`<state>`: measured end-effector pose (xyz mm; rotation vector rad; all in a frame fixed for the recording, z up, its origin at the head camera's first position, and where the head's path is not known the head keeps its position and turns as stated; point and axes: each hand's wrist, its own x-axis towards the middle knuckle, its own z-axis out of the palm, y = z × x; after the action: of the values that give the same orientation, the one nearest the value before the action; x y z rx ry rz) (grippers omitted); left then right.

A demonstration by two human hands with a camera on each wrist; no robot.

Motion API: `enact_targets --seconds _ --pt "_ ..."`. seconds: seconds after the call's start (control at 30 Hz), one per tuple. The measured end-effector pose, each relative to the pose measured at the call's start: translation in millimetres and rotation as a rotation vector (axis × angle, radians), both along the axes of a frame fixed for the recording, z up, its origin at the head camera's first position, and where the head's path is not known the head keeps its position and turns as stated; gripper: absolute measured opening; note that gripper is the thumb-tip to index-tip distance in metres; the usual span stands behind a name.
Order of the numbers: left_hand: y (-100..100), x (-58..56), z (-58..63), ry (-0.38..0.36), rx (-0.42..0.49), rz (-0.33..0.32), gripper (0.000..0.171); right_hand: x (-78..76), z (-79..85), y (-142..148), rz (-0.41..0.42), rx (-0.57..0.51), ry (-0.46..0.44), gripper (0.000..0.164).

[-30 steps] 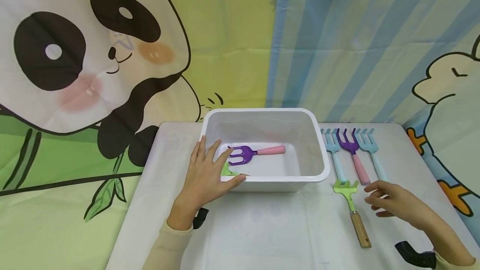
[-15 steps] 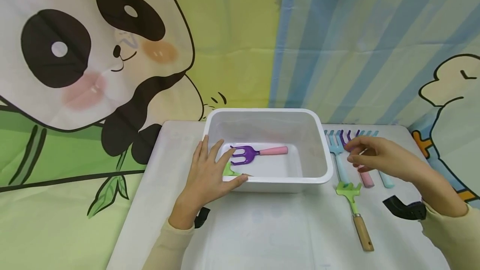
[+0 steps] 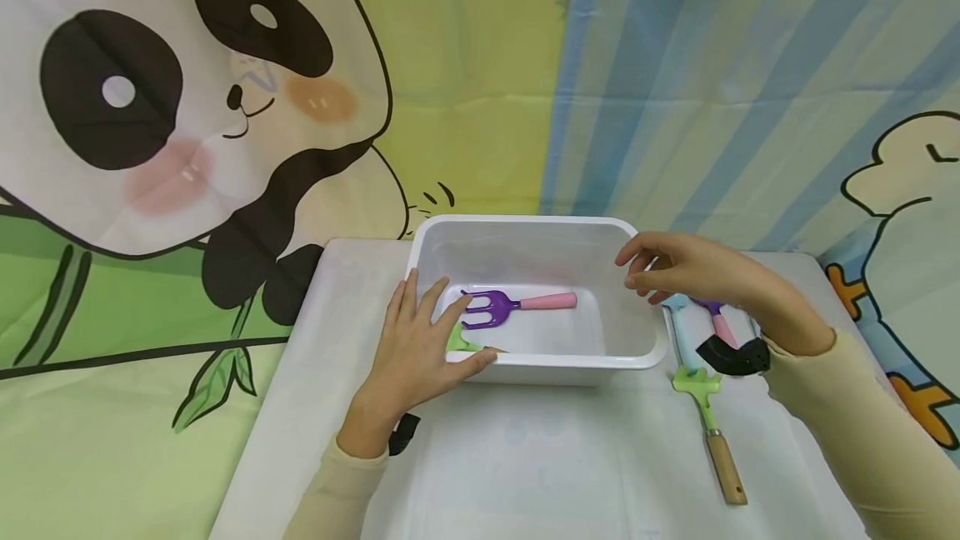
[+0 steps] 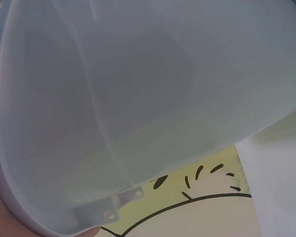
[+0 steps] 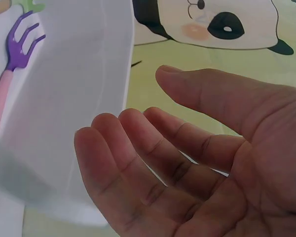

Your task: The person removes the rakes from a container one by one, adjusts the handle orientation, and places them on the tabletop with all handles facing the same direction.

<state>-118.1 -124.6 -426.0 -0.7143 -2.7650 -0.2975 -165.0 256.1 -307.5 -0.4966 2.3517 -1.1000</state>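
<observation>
While the left hand point(image 3: 416, 352) rests on the bin point(image 3: 555, 362) at its near left corner, the right hand point(image 3: 690, 269) hangs over the opposite rim. Left one's got its fingers spread and pretty straight, pointing away from the person, with the thumb out along the near rim, so it's relaxed, not clenched. Right one is empty: thumb well apart, fingers loosely bent, palm showing in the right wrist view. That forearm slants in from the right, with a black strap point(image 3: 733, 355) at the wrist.

Between the hands, the purple fork point(image 3: 489, 309) lies flat on the bin's floor, tines toward the left hand, pink handle toward the right. A green fork point(image 3: 459, 341) sits just beside the left fingers, mostly hidden by that hand and the rim. Under the right hand and wrist, outside the bin, are a blue rake point(image 3: 682, 336) and another purple one point(image 3: 722, 327), partly covered. Closer to the person is a green rake point(image 3: 708, 417) with a wooden handle.
</observation>
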Motion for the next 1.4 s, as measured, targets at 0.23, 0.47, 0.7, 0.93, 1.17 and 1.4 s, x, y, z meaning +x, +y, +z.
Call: enact_targets --seconds 0.23,0.47,0.7,0.93,1.17,1.4 --pt "0 -0.5 0.9 -0.004 0.003 -0.003 0.09 -29.2 -0.6 -39 0.121 0.016 -0.059 0.032" --pt "-1 -1.8 1.2 0.004 0.002 -0.013 0.09 -61.8 -15.7 -81 0.239 0.017 -0.135 0.029" --pt "0 -2.4 2.7 0.012 -0.013 -0.009 0.091 -89.1 -54.6 -118 0.267 0.047 -0.253 0.029" --pt "0 -1.3 3.7 -0.009 -0.023 -0.005 0.091 -102.7 -104.0 -137 0.323 0.085 -0.312 0.027" --pt "-1 -0.4 2.8 -0.016 -0.021 0.008 0.092 -97.0 -132.0 -149 0.353 0.184 -0.411 0.028" --pt "-1 -1.1 1.4 -0.005 -0.01 -0.003 0.092 -85.1 -153.4 -151 0.375 0.315 -0.513 0.037"
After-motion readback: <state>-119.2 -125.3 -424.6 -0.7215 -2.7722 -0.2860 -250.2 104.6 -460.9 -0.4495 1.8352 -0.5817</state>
